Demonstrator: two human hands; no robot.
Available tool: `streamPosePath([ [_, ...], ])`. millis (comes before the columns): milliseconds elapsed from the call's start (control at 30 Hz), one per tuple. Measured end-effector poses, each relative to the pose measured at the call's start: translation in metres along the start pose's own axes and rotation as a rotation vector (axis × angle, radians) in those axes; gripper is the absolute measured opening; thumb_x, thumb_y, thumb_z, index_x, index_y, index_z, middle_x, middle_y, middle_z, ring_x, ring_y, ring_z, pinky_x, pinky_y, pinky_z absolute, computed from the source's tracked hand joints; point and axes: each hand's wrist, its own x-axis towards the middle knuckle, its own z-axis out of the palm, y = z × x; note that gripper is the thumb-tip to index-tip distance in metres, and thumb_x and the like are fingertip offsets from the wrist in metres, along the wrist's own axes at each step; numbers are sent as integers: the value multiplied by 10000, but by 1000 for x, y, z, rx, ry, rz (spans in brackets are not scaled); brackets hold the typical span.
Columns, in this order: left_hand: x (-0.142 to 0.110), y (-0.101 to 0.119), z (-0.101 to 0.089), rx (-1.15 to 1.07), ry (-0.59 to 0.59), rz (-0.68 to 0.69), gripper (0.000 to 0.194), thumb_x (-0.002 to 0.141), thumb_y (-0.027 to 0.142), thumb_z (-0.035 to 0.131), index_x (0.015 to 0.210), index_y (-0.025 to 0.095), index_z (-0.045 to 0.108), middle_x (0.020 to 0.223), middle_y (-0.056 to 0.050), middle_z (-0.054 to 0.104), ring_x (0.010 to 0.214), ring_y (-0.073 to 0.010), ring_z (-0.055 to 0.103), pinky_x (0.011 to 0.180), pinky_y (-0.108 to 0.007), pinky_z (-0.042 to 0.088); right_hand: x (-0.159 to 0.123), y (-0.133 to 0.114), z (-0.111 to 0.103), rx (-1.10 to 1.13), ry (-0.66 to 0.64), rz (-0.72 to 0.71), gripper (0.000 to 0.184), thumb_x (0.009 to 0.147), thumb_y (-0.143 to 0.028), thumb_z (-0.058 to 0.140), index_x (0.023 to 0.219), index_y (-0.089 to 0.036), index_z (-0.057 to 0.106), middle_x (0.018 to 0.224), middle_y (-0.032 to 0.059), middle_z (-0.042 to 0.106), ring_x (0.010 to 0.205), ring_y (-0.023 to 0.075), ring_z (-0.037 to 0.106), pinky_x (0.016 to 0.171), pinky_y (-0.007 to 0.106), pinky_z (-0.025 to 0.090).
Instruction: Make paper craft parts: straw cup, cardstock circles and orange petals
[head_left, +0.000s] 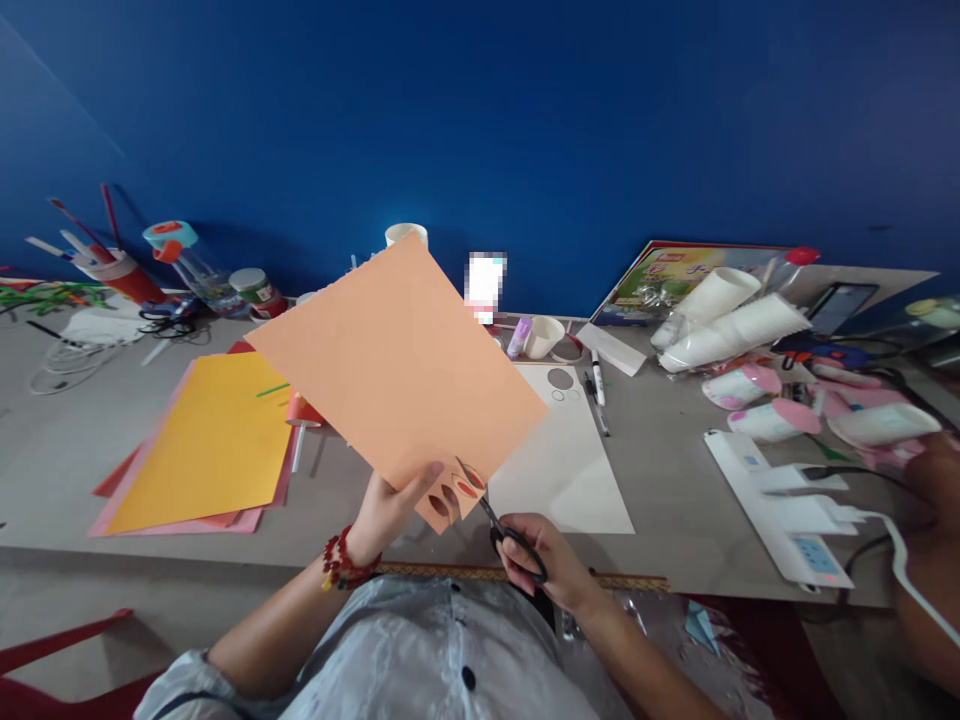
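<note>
A large sheet of orange paper (397,360) is raised above the table, gripped near its lower corner by my left hand (394,510), thumb on top. Several leaf-like shapes, some filled dark red, are drawn along that corner, and a slit runs between some of them. My right hand (544,560) has its fingers through the handles of black scissors (517,545). Their blades reach the paper's edge beside the drawn shapes. A white sheet (559,470) with circles drawn on it lies flat behind my right hand.
At left lie stacked yellow paper (210,430) and pink sheets. A brush cup (120,275), a bottle (195,265) and a jar (259,293) stand near the blue wall. To the right are a power strip (780,510), stacked paper cups (735,330) and another person's arm (934,540).
</note>
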Motion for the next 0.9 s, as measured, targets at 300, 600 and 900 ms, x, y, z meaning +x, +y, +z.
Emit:
streamPosePath([
  [300,-1,2,2,-12,-10,-14,339,866,440,671,900,104,696,663,-86,731,534,-210,692,523,-315,597,0,-1,2,20,3,2,582,746,-727,668,647,-195,455,458,-82,419,346,38,292,385,213,165],
  [600,0,2,3,-61,0,-5,331,857,419,686,947,101,699,723,-95,735,580,-210,698,493,-299,590,0,-3,5,5,31,0,580,747,-722,668,645,-203,431,469,-91,387,350,35,293,390,211,177],
  [900,-5,3,5,-47,4,-5,331,845,429,700,919,106,697,727,-88,730,570,-205,693,492,-305,600,1,-5,6,-20,-15,6,597,743,-758,639,641,-200,451,423,-70,449,353,51,308,422,220,212],
])
